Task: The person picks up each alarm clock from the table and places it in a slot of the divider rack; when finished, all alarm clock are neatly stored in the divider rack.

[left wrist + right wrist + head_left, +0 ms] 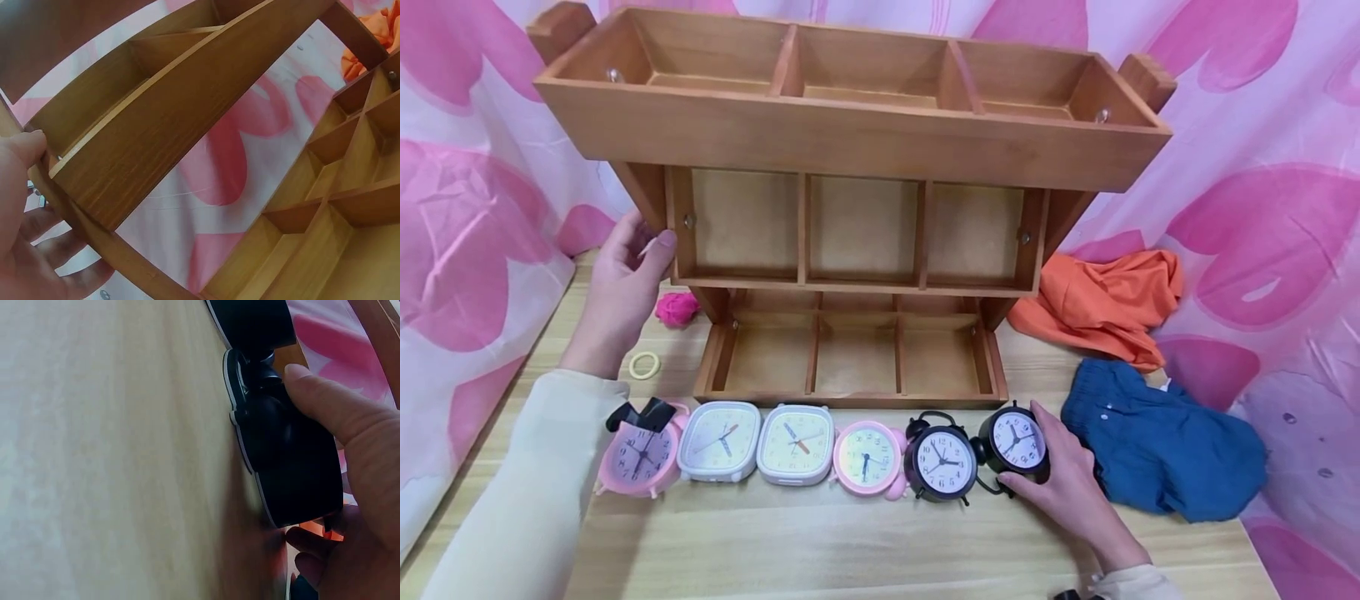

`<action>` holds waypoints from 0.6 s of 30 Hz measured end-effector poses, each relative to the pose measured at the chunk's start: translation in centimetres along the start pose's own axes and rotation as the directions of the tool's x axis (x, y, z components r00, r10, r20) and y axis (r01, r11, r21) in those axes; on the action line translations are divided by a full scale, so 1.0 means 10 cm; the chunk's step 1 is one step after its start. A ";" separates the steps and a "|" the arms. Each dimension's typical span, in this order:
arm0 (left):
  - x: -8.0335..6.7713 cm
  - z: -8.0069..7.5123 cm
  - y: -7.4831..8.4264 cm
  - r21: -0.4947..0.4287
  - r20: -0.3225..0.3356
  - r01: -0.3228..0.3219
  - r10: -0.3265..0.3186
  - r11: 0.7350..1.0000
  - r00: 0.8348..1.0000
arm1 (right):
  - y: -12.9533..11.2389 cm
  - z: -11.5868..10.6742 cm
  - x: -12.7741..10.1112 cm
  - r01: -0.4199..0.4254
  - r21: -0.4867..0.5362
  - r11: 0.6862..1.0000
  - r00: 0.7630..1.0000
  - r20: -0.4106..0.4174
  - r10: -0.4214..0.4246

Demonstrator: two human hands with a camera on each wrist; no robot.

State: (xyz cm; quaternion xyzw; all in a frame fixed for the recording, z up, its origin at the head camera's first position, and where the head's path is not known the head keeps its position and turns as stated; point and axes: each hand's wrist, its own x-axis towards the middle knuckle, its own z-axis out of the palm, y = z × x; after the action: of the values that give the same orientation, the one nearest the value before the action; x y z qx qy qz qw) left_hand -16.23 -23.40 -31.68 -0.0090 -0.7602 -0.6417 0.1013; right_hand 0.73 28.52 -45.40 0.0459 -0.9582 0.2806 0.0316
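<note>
A three-tier wooden shelf (857, 137) with divided trays stands at the back of the table. My left hand (625, 287) grips its side post beside the middle tray, thumb in front; the left wrist view shows the fingers (59, 253) around the post. Before the shelf runs a row of alarm clocks: a pink clock (640, 457), two white square clocks (718, 442), another pink clock (868, 458) and two black ones. My right hand (1067, 475) holds the rightmost black alarm clock (1017, 442) between thumb and fingers, next to the other black clock (943, 463).
An orange cloth (1101, 304) and dark blue shorts (1157, 442) lie at the right. Left of the shelf are a pink yarn ball (677, 309) and a pale yellow ring (644, 365). A pink-patterned curtain (1262, 208) hangs behind and at both sides.
</note>
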 end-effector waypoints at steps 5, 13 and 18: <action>-0.01 -0.01 -0.01 -0.011 0.002 -0.002 0.002 1.000 1.000 | -0.01 0.04 0.03 0.022 -0.004 1.000 1.000 -0.003 -0.022; -0.01 -0.02 -0.01 0.100 0.013 0.015 -0.017 0.995 1.000 | -0.03 0.04 0.03 0.019 0.019 1.000 0.998 -0.058 -0.018; -0.01 -0.02 0.00 0.121 0.015 0.022 -0.024 0.992 1.000 | -0.12 -0.12 0.04 0.005 0.036 0.999 0.993 -0.115 -0.001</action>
State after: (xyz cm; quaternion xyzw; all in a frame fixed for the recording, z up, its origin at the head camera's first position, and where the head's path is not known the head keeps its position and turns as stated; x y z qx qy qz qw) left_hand -16.12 -23.55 -31.64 0.0008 -0.7984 -0.5957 0.0881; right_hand 0.54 28.14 -43.74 0.0316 -0.9494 0.3003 0.0861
